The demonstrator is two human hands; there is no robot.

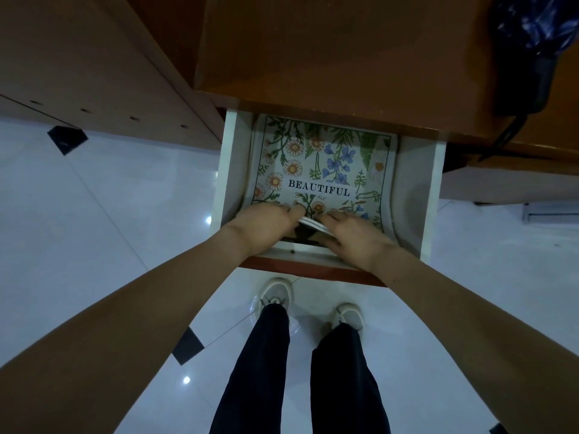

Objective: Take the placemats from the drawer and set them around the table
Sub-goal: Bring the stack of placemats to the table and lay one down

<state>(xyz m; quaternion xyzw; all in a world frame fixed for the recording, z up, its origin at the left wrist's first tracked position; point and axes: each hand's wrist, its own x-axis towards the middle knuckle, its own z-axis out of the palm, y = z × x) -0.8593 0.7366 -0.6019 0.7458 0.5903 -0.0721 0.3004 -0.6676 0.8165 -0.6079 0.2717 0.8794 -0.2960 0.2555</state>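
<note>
A white drawer (430, 195) stands pulled out from under a brown wooden table (313, 51). Inside lies a stack of flowered placemats (319, 164); the top one reads "BEAUTIFUL". The stack's near edge is lifted off the drawer bottom and curls upward. My left hand (263, 225) grips that edge at the near left, thumb on top. My right hand (354, 234) holds the same edge at the near right, fingers spread over it. The far end of the placemats is hidden under the tabletop.
A dark folded umbrella (529, 57) with a strap lies on the table at the upper right. A wooden cabinet panel (94, 73) stands to the left. My legs and shoes (277, 296) stand on the glossy white tile floor just before the drawer front (313, 272).
</note>
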